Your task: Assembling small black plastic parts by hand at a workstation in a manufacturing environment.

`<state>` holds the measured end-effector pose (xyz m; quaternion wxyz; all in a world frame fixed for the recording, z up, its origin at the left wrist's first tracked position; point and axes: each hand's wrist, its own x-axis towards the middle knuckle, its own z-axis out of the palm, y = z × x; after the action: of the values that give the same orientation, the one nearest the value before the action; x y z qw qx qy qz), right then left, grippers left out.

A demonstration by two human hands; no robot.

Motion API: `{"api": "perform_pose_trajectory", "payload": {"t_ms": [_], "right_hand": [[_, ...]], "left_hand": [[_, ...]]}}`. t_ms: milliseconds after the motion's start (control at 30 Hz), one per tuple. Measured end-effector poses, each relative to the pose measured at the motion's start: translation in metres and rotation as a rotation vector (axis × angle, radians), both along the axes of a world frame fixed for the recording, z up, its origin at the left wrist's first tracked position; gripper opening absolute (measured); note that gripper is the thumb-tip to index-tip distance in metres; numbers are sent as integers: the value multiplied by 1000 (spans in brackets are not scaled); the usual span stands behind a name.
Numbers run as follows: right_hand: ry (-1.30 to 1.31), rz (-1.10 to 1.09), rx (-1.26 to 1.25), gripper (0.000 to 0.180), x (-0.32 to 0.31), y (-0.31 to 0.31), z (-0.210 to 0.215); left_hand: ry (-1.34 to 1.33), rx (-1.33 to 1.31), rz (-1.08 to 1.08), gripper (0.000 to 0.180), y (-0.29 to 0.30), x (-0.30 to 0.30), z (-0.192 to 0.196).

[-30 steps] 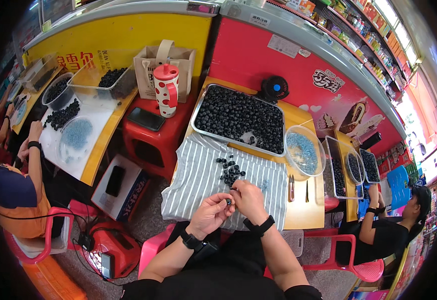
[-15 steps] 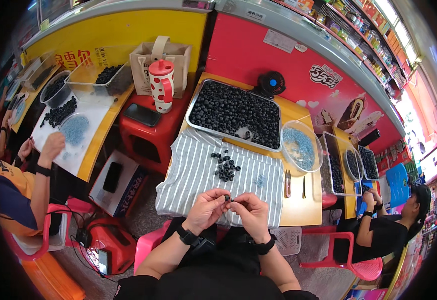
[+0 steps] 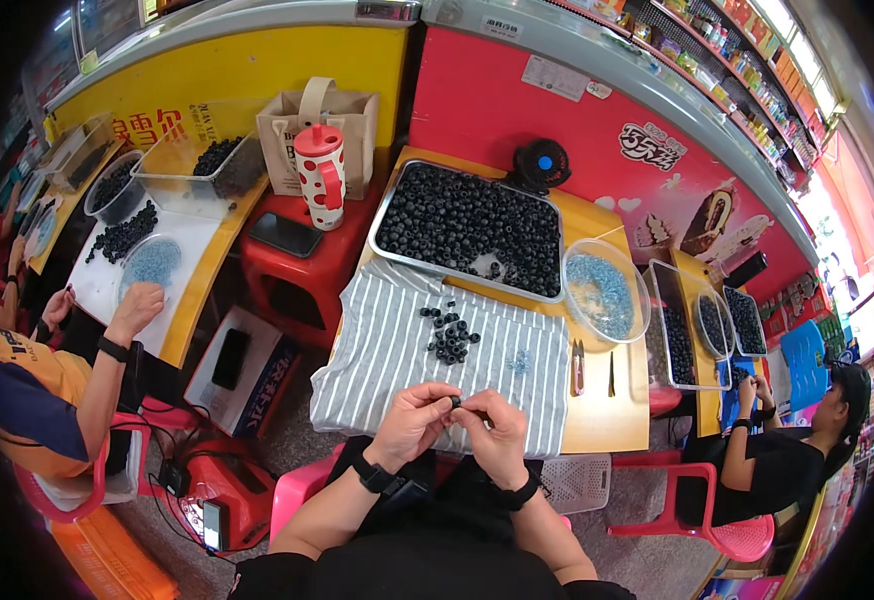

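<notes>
Above the front edge of the striped grey cloth (image 3: pixel 372 370), my two hands meet fingertip to fingertip. My left hand (image 3: pixel 409 425) pinches a small black ring-shaped part (image 3: pixel 455 401) between thumb and index finger. Against it press the closed fingers of my right hand (image 3: pixel 497 430); whatever they pinch is too small to make out. Just beyond, a loose pile of similar black parts (image 3: pixel 449 340) lies on the cloth, with a few tiny light-blue pieces (image 3: pixel 520 361) to its right. Farther back, a metal tray (image 3: pixel 375 235) holds a great many black parts.
Right of the tray stands a round clear tub (image 3: pixel 645 300) of blue pieces. Thread snips (image 3: pixel 578 370) and dark tweezers (image 3: pixel 612 375) lie below it. A black round device (image 3: pixel 540 165) sits behind. At left, a red stool (image 3: pixel 267 270) bears a phone and dotted tumbler (image 3: pixel 319 180). Co-workers sit either side.
My hands stay together at the black part, my right fingers now curled closer against it. The left co-worker's hand has moved from above the sheet to near the dish of blue pieces.
</notes>
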<state>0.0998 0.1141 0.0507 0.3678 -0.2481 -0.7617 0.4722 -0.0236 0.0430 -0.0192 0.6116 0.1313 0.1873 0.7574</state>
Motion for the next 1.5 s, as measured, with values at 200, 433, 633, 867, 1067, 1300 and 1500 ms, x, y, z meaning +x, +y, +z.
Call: {"api": "perform_pose_trajectory", "payload": {"t_ms": [200, 433, 633, 867, 1067, 1300, 1500], "right_hand": [[127, 6, -239, 7, 1, -2, -15], [177, -24, -427, 10, -1, -3, -8], [-53, 196, -319, 31, 5, 12, -7], [-95, 260, -229, 28, 2, 10, -5], [-32, 244, -134, 23, 7, 12, -12], [-36, 248, -100, 22, 3, 12, -10], [34, 36, -373, 18, 50, 28, 9]], "left_hand": [[26, -47, 36, 19, 0, 4, 10], [20, -66, 13, 24, 0, 1, 13], [-7, -28, -13, 41, 1, -2, 13], [-23, 13, -54, 43, -4, -7, 12], [6, 22, -97, 41, -1, -4, 12], [29, -10, -66, 40, -6, -7, 8], [96, -22, -87, 40, 4, 2, 18]]}}
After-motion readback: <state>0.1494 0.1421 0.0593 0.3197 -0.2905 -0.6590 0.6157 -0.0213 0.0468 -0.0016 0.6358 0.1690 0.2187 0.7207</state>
